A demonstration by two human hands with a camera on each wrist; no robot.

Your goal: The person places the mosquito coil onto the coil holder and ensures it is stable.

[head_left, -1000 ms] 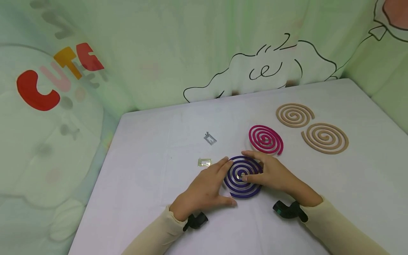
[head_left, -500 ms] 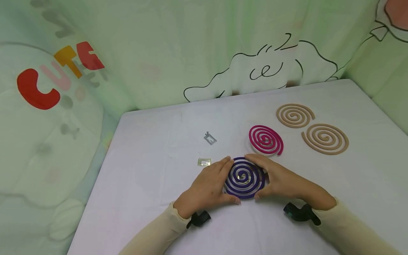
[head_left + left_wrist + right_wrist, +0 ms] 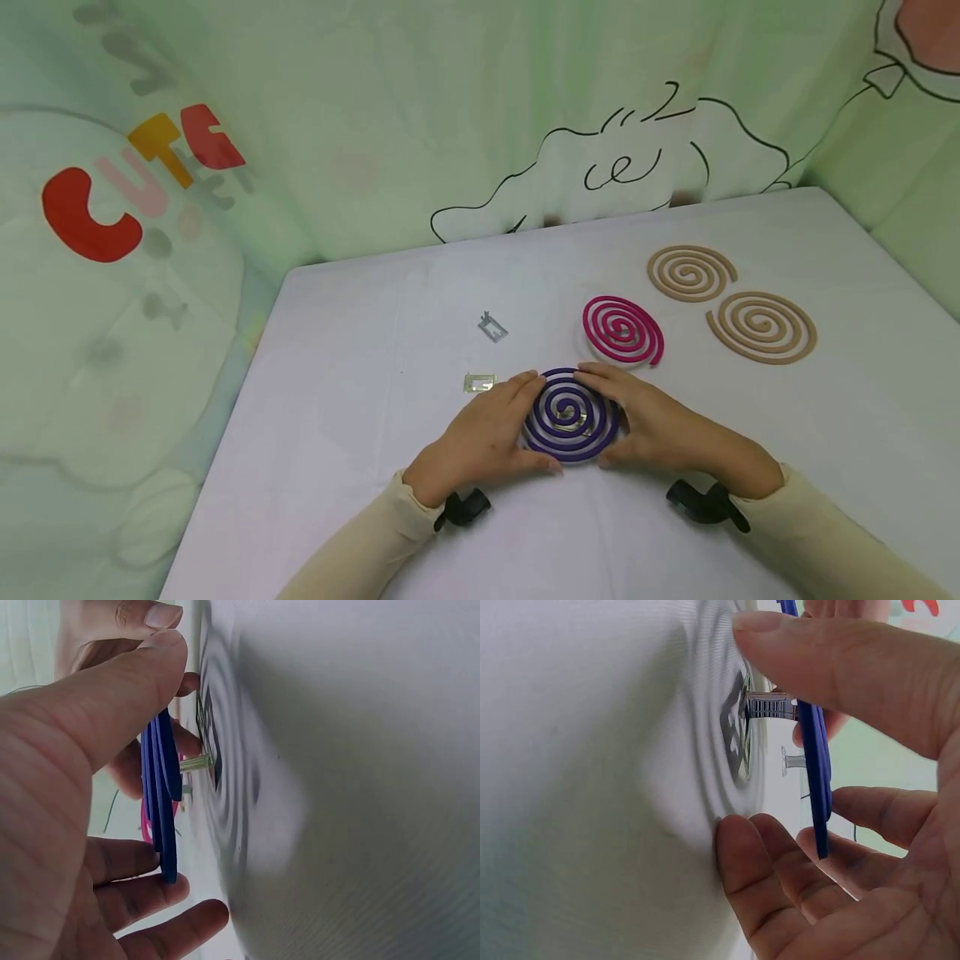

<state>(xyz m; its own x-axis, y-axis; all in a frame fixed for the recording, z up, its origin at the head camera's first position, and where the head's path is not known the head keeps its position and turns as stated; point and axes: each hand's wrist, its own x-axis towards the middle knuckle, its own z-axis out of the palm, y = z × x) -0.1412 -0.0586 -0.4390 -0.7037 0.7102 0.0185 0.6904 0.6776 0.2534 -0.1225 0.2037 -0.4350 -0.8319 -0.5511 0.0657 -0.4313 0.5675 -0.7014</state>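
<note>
A dark blue spiral mosquito coil (image 3: 564, 407) lies roughly level over a small metal stand, whose ridged post (image 3: 772, 705) rises from its base to the coil's underside. The coil is raised above the cloth and casts a spiral shadow on it. My left hand (image 3: 487, 433) holds the left edge, thumb in front and fingertips behind. Opposite it, my right hand (image 3: 660, 421) holds the right edge the same way. In the left wrist view the left thumb covers part of the coil (image 3: 161, 787), and in the right wrist view the right thumb overlaps the coil (image 3: 817, 765).
Behind my hands a pink coil (image 3: 622, 328) sits raised and slightly tilted. Two tan coils (image 3: 688, 272) lie farther right on the white cloth (image 3: 360, 467). A gold metal stand (image 3: 468, 385) and a silver one (image 3: 485, 320) lie flat to the left. Printed curtains (image 3: 375, 117) enclose the table.
My right hand has drawn its thumb back from the coil's centre to the near right edge, and now holds the rim. The left hand and the coil have hardly moved.
</note>
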